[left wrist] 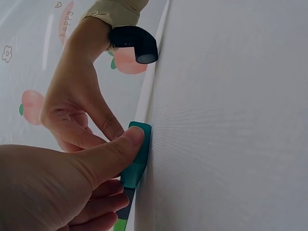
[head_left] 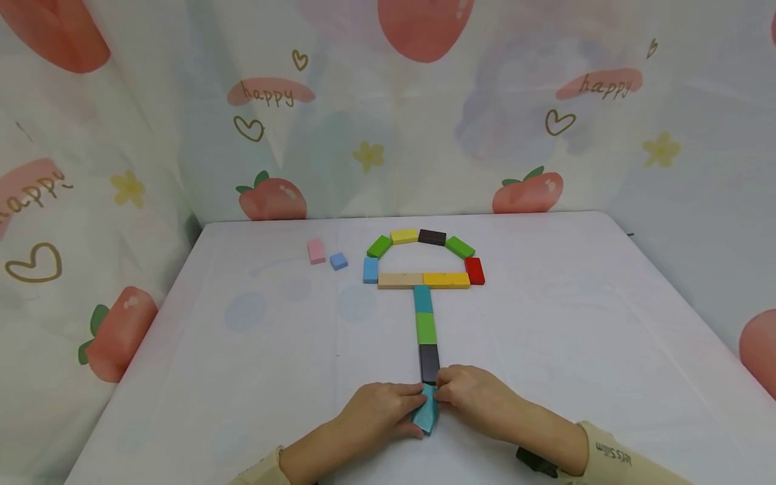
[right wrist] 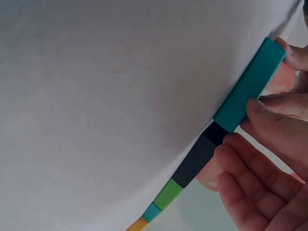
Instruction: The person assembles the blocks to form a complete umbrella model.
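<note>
A teal wooden block [head_left: 427, 411] lies at the near end of a straight column of blocks, slightly tilted in the head view. From its left side my left hand [head_left: 377, 412] pinches it, the thumb [left wrist: 134, 136] on its face in the left wrist view. My right hand [head_left: 479, 399] holds the other side near the far end, thumb on the block in the right wrist view, other fingers curled beside it. Directly beyond is a black block [head_left: 429, 364], then a green block [head_left: 426, 329] and another teal block [head_left: 423, 299].
Beyond the column, a tan block [head_left: 400, 281] and a yellow-orange block [head_left: 446, 280] form a bar under an arch of colored blocks, including a red block [head_left: 475, 271]. A pink block [head_left: 316, 251] and a small blue block [head_left: 339, 261] lie apart at left on the white table [head_left: 545, 323].
</note>
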Available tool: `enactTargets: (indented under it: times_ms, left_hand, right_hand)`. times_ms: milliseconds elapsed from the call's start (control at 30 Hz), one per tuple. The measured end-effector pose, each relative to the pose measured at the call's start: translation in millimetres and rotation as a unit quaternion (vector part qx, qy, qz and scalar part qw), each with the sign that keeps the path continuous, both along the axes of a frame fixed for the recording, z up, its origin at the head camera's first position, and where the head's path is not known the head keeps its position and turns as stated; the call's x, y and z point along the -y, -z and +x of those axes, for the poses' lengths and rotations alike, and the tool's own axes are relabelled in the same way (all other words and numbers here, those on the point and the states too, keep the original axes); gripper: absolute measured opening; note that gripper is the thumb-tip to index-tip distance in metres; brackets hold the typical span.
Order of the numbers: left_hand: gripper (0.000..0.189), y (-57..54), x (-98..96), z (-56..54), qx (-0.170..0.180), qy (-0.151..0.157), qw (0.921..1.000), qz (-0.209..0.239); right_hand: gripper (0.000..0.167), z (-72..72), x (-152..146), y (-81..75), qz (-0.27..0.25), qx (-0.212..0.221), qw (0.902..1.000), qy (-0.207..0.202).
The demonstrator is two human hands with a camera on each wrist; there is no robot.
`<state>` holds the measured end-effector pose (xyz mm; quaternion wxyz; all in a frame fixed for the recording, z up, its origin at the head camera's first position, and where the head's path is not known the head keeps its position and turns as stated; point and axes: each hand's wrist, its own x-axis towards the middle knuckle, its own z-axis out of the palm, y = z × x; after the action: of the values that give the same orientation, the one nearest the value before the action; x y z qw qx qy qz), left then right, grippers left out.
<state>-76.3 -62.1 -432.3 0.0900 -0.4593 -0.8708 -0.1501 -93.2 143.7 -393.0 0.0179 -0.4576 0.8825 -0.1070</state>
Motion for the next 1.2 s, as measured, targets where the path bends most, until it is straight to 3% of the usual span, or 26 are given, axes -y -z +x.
enactTargets:
  times_ms: [333,833,1200]
  left_hand:
    - [0.048,-1.4,0.0,-0.4,0.016,-0.003,0.9998,-0.007]
    - [0.048,-3.3,0.7,1.6,0.006,-0.006,0.9999,-0.009]
    - [0.047,-3.5,1.0,0.9,0.030,-0.010,0.9995,-0.003]
  right_hand:
    - [0.008,0.7,0.2,-0.3,-0.005,-0.005,1.0000,0.000]
    - [0.006,0.2,2.5,-0.2,0.000,-0.005,1.0000,0.002]
    - [0.004,0.8,3.5,-1.5,0.004,-0.010,0.9999,0.006]
